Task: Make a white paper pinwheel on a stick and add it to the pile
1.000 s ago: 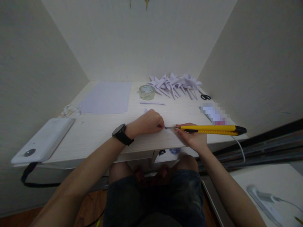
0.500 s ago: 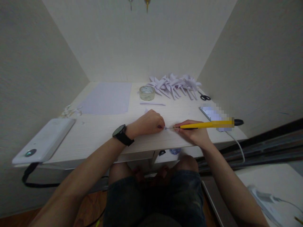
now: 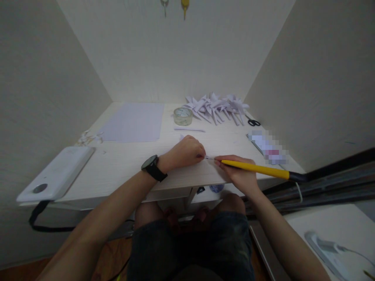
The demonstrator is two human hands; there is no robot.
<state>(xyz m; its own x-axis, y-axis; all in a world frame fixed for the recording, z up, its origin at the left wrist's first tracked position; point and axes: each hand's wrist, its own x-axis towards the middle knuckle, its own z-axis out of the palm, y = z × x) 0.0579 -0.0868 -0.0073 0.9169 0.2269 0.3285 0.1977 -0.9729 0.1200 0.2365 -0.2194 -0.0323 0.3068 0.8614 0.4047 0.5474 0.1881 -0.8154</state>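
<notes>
At desk edge (image 3: 181, 183) — left hand (image 3: 187, 152) pinching paper piece (image 3: 208, 157), right hand (image 3: 238, 171) clamped on yellow knife (image 3: 254, 168); keep blade shallow, fingertips clear.

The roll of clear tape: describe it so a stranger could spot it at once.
Start at the pale wooden desk set between three walls and look toward its back edge. Between the flat sheet of paper and the heap of folded white paper pieces sits the tape roll. It is the only round, see-through thing there.

Phone (image 3: 268, 147) pixel-blurred, knife blade (image 3: 209, 157) tip too small, paper under left hand (image 3: 187, 151) hidden
</notes>
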